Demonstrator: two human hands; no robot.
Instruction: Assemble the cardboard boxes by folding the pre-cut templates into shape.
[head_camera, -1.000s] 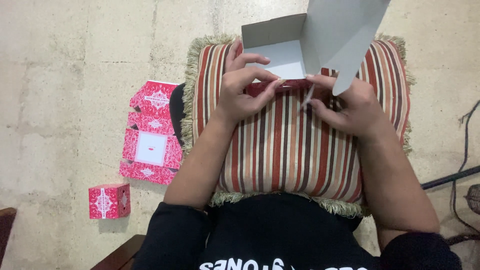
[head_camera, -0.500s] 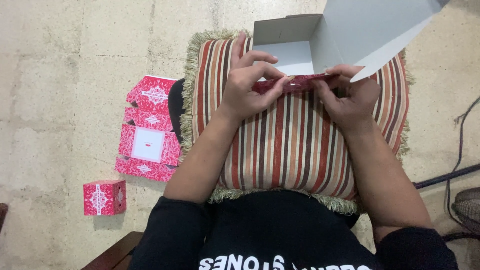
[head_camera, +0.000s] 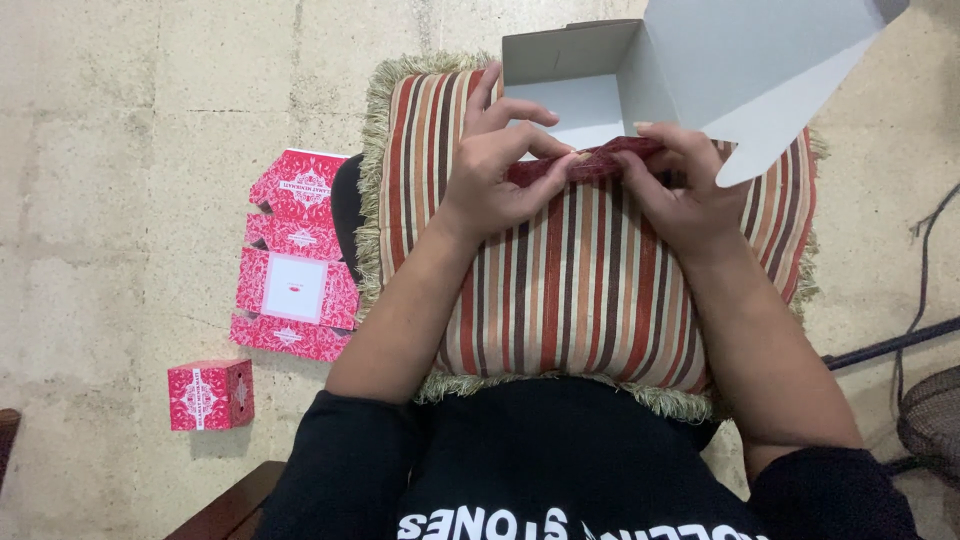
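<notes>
A person seated over a striped cushion (head_camera: 580, 290) folds a half-assembled cardboard box (head_camera: 640, 90), which sits at the upper centre of the frame on the cushion's far edge. Compared with a second ago, the box's red front flap (head_camera: 590, 162) has been pressed flatter into a narrow band and the large grey lid panel has swung further toward the upper right corner. The left hand (head_camera: 495, 165) lies palm down, thumb and forefinger closed in a pinching grip on the flap's left end, the other fingers fanned over the box's edge. The right hand (head_camera: 680, 185) curls over the flap's right end, fingertips clamped on it, wrist bent inward. At left on the concrete floor (head_camera: 120, 150) lie a flat unfolded red box blank (head_camera: 295, 255) and, lower left, a small finished red box (head_camera: 210, 395).
</notes>
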